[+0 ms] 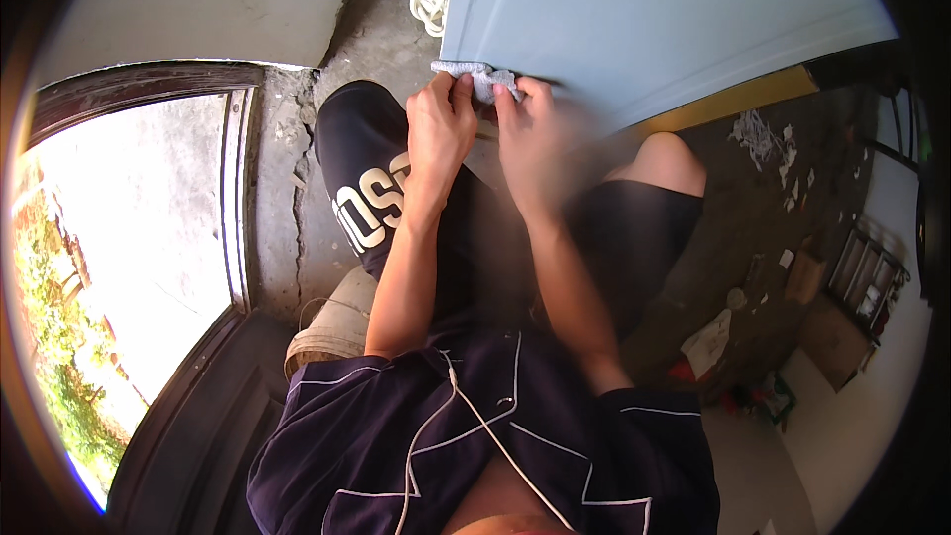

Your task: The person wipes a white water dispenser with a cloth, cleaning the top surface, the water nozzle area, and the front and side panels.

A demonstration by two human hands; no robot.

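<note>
A bunched light grey cloth lies along the near edge of a pale blue panel. My left hand pinches the cloth near its middle between thumb and fingers. Close beside it on the right, my right hand grips the cloth's right end with thumb and forefinger. Its outer side is blurred. Both hands are above the gap between my knees. What lies under the cloth is hidden by it and by my fingers.
Coiled cream cord hangs left of the panel. An open doorway is at the left, with a cracked concrete floor beside it. A bucket stands by my left side. Shredded scraps, boxes and a dark rack are at the right.
</note>
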